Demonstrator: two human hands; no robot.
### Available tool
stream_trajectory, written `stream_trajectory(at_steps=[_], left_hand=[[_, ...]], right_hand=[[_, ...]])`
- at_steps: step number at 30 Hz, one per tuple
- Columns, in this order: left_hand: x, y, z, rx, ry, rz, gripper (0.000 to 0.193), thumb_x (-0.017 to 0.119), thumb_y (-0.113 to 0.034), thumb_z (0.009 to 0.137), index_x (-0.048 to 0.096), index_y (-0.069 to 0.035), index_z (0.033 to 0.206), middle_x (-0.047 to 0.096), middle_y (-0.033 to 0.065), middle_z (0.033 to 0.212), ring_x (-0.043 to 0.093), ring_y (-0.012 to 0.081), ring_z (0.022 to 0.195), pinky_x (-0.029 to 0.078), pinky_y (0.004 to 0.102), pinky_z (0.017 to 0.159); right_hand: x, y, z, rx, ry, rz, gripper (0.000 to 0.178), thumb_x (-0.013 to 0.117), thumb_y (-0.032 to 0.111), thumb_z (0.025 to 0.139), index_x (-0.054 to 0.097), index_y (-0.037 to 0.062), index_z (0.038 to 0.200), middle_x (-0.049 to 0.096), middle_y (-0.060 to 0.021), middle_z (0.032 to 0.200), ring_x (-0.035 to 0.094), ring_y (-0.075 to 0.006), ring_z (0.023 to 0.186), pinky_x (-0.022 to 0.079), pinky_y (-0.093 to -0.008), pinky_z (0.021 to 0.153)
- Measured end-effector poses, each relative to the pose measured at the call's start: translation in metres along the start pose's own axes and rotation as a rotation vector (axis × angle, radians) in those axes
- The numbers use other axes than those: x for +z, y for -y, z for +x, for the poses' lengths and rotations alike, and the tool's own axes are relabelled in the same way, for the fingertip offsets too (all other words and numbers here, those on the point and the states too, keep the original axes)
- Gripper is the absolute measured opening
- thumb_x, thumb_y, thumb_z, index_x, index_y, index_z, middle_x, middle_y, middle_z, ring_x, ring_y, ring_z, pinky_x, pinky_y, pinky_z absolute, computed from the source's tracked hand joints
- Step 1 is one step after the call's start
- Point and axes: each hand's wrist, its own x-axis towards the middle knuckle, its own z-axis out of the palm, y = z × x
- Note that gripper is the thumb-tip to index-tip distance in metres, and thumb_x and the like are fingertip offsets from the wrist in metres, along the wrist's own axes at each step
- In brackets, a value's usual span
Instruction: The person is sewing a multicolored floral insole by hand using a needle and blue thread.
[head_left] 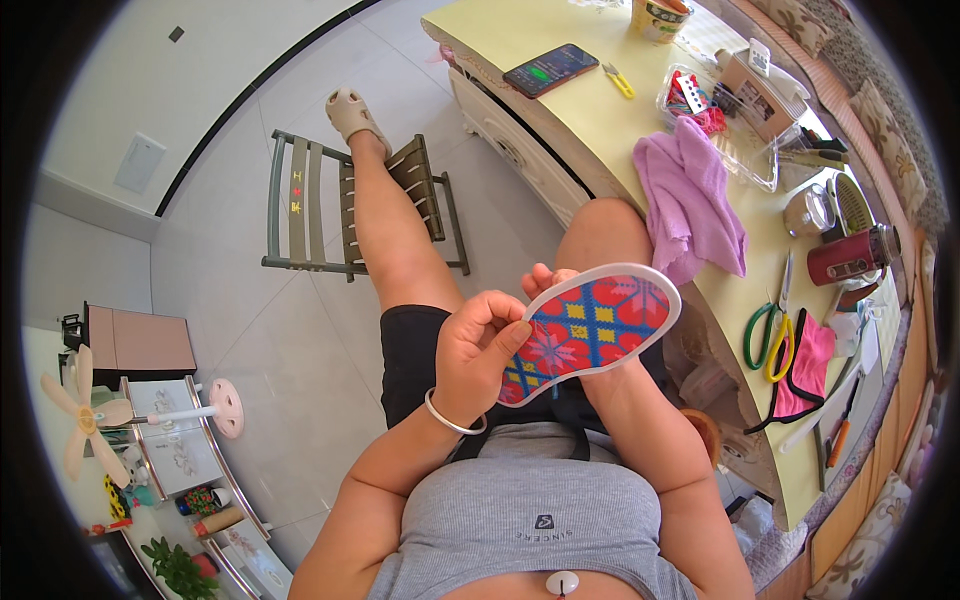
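An embroidered insole [600, 318] with a white rim and a red, blue and yellow pattern is held up above my lap. My left hand [478, 350], with a white bangle at the wrist, has thumb and forefinger pinched at the insole's left edge. Whether a needle or thread is in that pinch is too small to see. Behind the insole, my right hand [545, 279] grips it from underneath; curled fingertips show over the upper edge, and the sole hides the palm.
On the yellow table at right lie a phone [550, 70], a yellow thread snipper [619, 81], a purple towel [690, 195], scissors [775, 330], pink fabric [806, 362] and a dark red flask [852, 256]. My leg rests on a folding chair [310, 205]. A fan [88, 418] stands lower left.
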Motion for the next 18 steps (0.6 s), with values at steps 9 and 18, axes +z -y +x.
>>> stream_trajectory(at_steps=[9,18], left_hand=[[-0.011,-0.004,0.007,-0.003,-0.235,0.037,0.007,0.061,-0.006,0.092,0.056,0.000,0.092,0.060,-0.0003,0.081,0.054,0.0031,0.072,0.045,0.0178,0.068],[-0.012,0.003,0.009,-0.027,-0.279,0.111,0.010,0.062,-0.008,0.090,0.057,0.000,0.089,0.060,-0.0004,0.078,0.052,0.0023,0.070,0.045,0.0181,0.065]], right_hand=[[-0.007,0.089,-0.001,-0.483,-0.102,-0.325,0.012,0.058,0.015,0.094,0.060,0.0045,0.099,0.052,0.0007,0.073,0.038,-0.0057,0.051,0.031,-0.0191,0.045],[-0.009,0.116,-0.014,-1.020,-0.322,-0.581,0.009,0.057,0.008,0.095,0.060,0.0019,0.101,0.053,-0.0019,0.073,0.037,-0.0056,0.056,0.029,-0.0198,0.047]])
